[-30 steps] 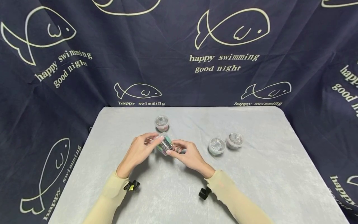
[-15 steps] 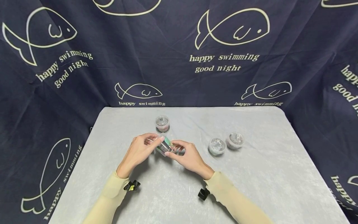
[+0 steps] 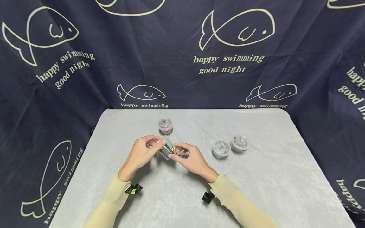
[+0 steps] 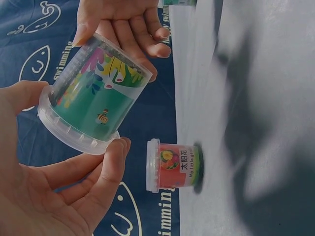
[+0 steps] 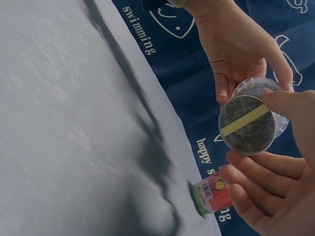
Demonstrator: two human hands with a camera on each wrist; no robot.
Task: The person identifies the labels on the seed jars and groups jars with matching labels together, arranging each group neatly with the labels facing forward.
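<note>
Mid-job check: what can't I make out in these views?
Head: lettering on the held cup, too small to read and partly covered by the left hand and right hand.
Head: contents of the nearer right-side cup, obscured by lid glare.
Left wrist: the green item, cut off by the top edge.
Right wrist: the red cup's lid end, hidden behind right-hand fingers.

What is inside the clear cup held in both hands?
Dark, speckled material shows at one end of the clear cup, where a yellow strip crosses. The green printed wrap hides whatever lies behind it, so that cannot be seen.
</note>
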